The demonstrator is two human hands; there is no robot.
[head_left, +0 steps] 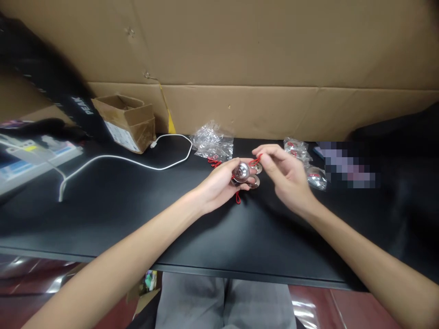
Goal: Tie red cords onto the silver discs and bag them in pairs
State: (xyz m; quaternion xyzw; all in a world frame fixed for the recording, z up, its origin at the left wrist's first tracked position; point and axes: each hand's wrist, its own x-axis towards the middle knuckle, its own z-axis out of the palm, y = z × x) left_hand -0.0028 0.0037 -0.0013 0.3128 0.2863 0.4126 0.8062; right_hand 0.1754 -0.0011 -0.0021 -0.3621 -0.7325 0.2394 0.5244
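My left hand [221, 183] is held palm up above the dark table, its fingers curled around several small silvery cymbals. One domed cymbal [242, 171] lies nearest the thumb, and a flatter-looking cymbal [254, 182] shows past the fingertips. A red cord loop [238, 198] hangs below this hand. Thumb and finger of my right hand [291, 176] pinch another red cord [255, 161], which runs to the cymbals in the left hand. Behind the left hand lies more red cord [214, 162], next to crumpled clear plastic bags [213, 140].
Clear bags with red-corded round pieces [316, 177] lie to the right, near a blurred-out flat object [346, 164]. An open cardboard box [126, 122] and a white cable [137, 167] are at the left. A cardboard wall [260, 109] closes off the back of the table [212, 246].
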